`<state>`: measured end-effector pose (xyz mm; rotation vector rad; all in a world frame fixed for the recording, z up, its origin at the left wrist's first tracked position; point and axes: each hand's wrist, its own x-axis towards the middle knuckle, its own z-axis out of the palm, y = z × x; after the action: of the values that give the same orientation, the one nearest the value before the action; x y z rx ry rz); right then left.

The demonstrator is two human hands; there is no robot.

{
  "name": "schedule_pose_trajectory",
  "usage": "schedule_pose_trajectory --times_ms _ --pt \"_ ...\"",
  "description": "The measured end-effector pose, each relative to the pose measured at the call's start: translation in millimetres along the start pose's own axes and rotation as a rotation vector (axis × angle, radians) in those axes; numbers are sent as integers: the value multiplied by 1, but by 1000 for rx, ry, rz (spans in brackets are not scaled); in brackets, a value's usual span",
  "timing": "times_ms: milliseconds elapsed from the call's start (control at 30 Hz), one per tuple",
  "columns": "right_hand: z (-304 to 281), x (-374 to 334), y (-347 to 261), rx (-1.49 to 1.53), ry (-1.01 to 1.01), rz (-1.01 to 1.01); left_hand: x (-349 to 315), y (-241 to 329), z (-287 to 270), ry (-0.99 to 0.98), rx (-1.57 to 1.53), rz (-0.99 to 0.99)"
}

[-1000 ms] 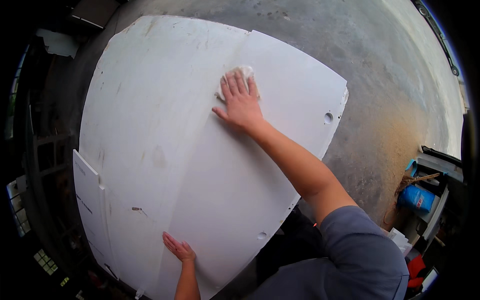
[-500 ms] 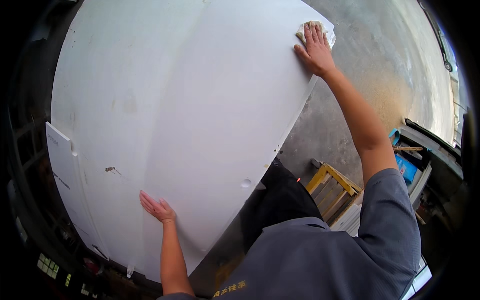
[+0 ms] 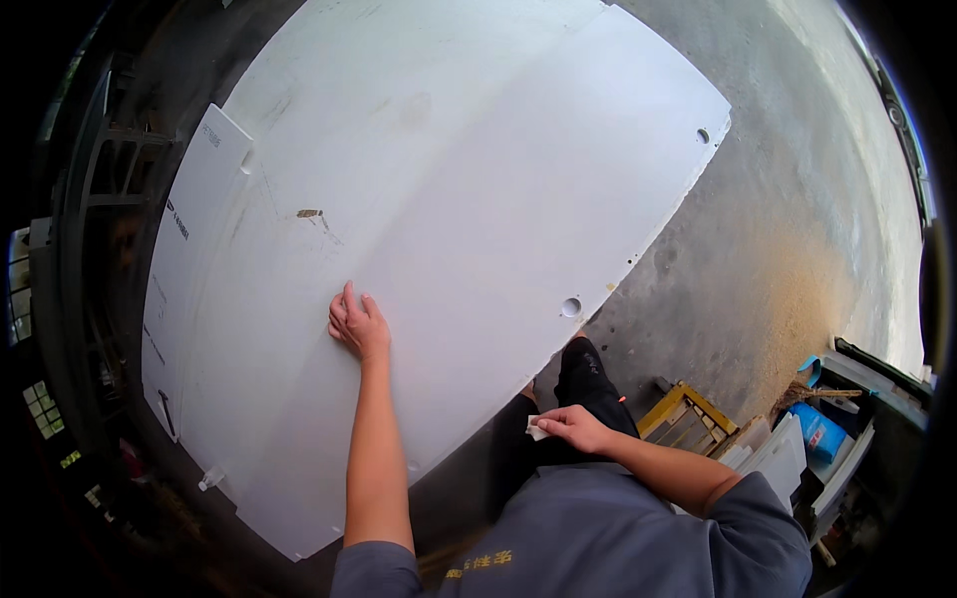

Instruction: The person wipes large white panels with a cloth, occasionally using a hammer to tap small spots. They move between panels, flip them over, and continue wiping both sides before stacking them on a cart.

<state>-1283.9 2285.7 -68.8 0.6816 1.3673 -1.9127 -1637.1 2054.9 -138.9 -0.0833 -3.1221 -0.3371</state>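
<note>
A large white panel (image 3: 518,199) with round holes lies before me, its right part smoother than the scuffed left. My left hand (image 3: 360,325) rests on or just over the panel's lower middle, index finger out and the other fingers loosely bent, with nothing visible in it. Close to my body, off the panel's near edge, my right hand (image 3: 578,429) is closed on a small whitish rag (image 3: 538,429), pinched between thumb and fingers. Most of the rag is hidden by the hand.
A narrower white board (image 3: 189,239) lies along the left side, with a dark slim tool (image 3: 166,411) on it. A yellow wooden frame (image 3: 688,414) stands on the floor at right, near white boards (image 3: 776,458) and a blue package (image 3: 819,434). Dark shelving (image 3: 115,189) lines the left.
My right hand has drawn back from the panel's far right corner to my body with the rag. My left hand's fingers have gone from flat to bent. The view has shifted.
</note>
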Motion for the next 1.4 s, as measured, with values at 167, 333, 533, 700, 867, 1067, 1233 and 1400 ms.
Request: schedule_pose_trajectory --times_ms 167,333,533,700,867,1067,1233,1400 --pt "-11 31 29 824 106 225 -52 0 -12 -95 -84 76" --pt "-16 50 73 1046 209 144 -210 -23 -66 -359 -238 343" --pt "-7 6 40 769 192 199 -357 -141 -131 -545 64 248" --pt "1 -68 -10 405 243 -98 -339 -147 -219 -347 -88 284" --pt "12 -111 -118 241 47 -345 -263 -137 -329 -367 -127 317" --pt "-3 -126 -86 620 151 -379 -108 -135 -374 -259 -95 249" --pt "-25 -108 -20 810 227 -223 14 -146 -312 -71 226 223" --pt "-22 -83 18 824 362 -317 65 -165 -256 -261 71 266"
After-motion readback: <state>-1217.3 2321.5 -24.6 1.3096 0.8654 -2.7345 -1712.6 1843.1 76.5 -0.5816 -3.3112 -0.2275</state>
